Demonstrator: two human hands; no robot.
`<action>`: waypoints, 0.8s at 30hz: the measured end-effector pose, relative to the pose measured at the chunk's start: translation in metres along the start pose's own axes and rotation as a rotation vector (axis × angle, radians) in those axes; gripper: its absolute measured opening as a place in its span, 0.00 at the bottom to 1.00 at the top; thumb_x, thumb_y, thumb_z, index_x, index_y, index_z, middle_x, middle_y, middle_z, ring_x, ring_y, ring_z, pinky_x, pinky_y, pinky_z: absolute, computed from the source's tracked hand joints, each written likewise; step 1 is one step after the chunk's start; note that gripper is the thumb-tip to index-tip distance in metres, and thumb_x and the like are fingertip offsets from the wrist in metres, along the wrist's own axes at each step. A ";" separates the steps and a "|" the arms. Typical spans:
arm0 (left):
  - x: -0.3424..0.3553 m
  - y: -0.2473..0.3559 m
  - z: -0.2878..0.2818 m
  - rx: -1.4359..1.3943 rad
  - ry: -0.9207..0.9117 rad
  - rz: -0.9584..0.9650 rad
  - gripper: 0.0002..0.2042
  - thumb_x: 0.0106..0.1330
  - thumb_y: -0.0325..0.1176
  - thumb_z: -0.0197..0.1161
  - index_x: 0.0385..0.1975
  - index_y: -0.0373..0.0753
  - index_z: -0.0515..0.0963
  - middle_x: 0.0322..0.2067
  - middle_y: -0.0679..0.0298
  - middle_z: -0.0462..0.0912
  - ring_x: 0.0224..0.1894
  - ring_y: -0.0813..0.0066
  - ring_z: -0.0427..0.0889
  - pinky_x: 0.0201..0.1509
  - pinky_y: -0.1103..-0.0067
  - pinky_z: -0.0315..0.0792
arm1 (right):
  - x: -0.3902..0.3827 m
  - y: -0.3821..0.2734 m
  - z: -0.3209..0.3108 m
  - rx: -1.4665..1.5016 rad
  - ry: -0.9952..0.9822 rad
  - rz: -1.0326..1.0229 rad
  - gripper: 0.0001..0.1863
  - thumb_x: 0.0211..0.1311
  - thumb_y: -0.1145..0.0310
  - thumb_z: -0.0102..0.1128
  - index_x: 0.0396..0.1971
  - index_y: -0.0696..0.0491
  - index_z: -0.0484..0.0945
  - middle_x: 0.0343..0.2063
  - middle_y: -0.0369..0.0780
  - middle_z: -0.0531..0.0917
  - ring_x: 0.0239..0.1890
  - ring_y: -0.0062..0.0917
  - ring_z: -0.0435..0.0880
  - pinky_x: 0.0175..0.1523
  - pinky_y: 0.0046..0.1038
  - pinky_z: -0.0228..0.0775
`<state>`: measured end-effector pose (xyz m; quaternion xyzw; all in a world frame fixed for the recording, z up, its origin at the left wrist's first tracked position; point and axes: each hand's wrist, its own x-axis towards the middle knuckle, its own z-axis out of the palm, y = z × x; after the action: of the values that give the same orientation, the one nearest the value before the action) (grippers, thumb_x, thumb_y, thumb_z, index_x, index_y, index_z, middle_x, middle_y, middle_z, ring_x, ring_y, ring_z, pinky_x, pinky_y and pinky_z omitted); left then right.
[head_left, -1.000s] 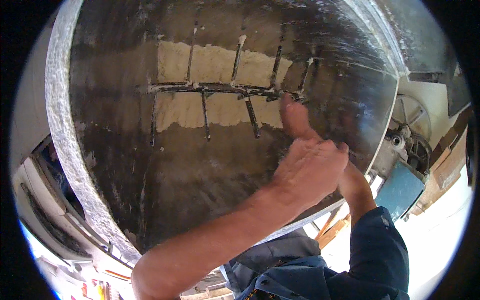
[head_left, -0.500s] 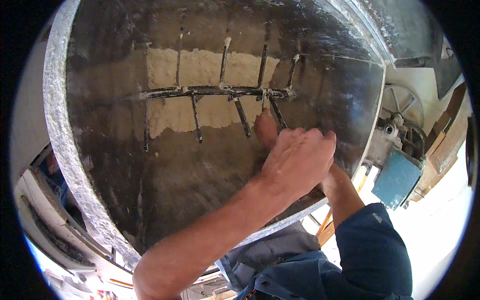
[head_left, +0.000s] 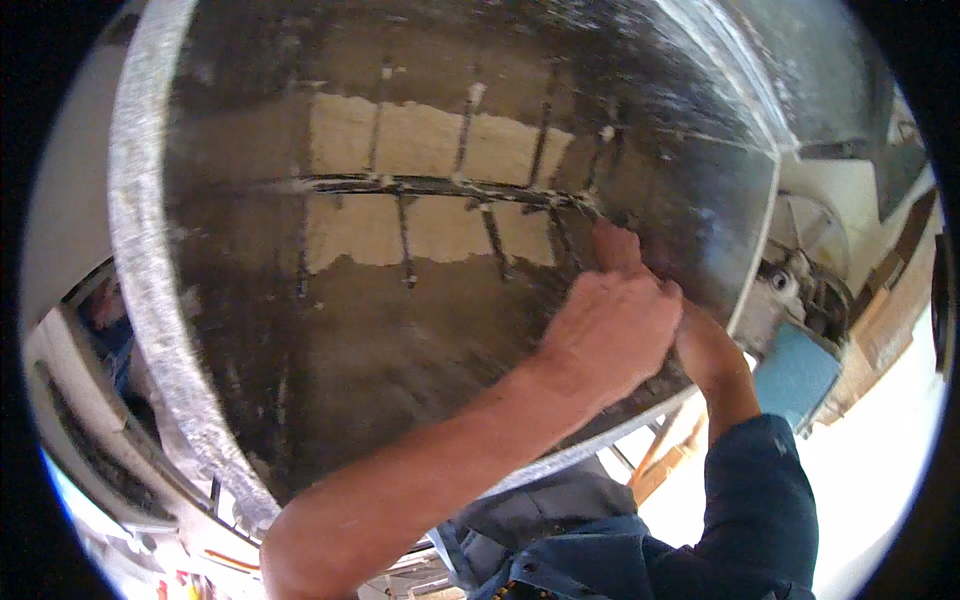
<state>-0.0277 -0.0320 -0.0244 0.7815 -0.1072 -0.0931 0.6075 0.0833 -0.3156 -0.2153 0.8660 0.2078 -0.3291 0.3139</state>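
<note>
A dark, shiny surface with a pale, rough rim (head_left: 145, 230) fills most of the view. Across it runs a dark bar (head_left: 430, 188) with several thin rods (head_left: 495, 240) branching off both sides, some with whitish lumps at their tips. Behind the bar lies a rough cream-coloured patch (head_left: 375, 232). My left hand (head_left: 625, 315) is closed, crossing over from the left in front of my right wrist; what it grips is hidden. My right hand (head_left: 617, 248) reaches up beyond it to the bar's right end. Only part of it shows, near a thin blurred sliver; the rest is hidden.
Past the right edge stands a machine with a spoked wheel (head_left: 815, 225) and a blue-green box-shaped part (head_left: 798, 375). Wooden boards (head_left: 880, 310) lean beyond it. A dark panel (head_left: 800, 60) rises at the upper right. At the left stands a light curved piece (head_left: 75, 400).
Both hands have shifted rightward along the bar, the right one from the lower rods to the bar's end. The whole view has shifted slightly and is now blurrier.
</note>
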 end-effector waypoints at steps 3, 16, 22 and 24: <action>-0.005 -0.001 0.002 0.062 0.046 0.031 0.10 0.69 0.31 0.59 0.41 0.34 0.83 0.29 0.49 0.88 0.35 0.50 0.91 0.39 0.57 0.83 | 0.027 -0.007 0.011 0.142 0.130 -0.094 0.15 0.70 0.60 0.61 0.47 0.54 0.83 0.34 0.46 0.90 0.38 0.44 0.92 0.40 0.46 0.86; 0.005 0.009 -0.008 -0.031 0.407 0.093 0.08 0.62 0.33 0.67 0.34 0.37 0.76 0.27 0.55 0.85 0.30 0.51 0.89 0.33 0.56 0.81 | 0.005 -0.250 -0.137 0.514 0.371 -0.543 0.17 0.61 0.77 0.57 0.51 0.63 0.75 0.27 0.54 0.85 0.33 0.55 0.85 0.38 0.53 0.78; 0.008 0.007 -0.018 -0.024 0.388 0.080 0.09 0.64 0.36 0.66 0.37 0.38 0.80 0.25 0.58 0.85 0.33 0.56 0.89 0.36 0.64 0.79 | -0.006 -0.410 -0.148 0.720 0.345 -0.533 0.24 0.61 0.77 0.59 0.57 0.69 0.73 0.38 0.56 0.87 0.39 0.52 0.89 0.42 0.46 0.84; 0.009 0.007 -0.020 -0.040 0.406 0.079 0.09 0.65 0.36 0.66 0.37 0.38 0.80 0.25 0.58 0.85 0.33 0.56 0.89 0.36 0.62 0.78 | -0.006 -0.407 -0.133 0.700 0.279 -0.420 0.26 0.62 0.76 0.60 0.60 0.70 0.72 0.40 0.55 0.87 0.39 0.50 0.90 0.43 0.45 0.85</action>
<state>-0.0138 -0.0173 -0.0126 0.7673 -0.0115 0.0883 0.6351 -0.0926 0.0658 -0.2988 0.8953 0.2960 -0.3162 -0.1036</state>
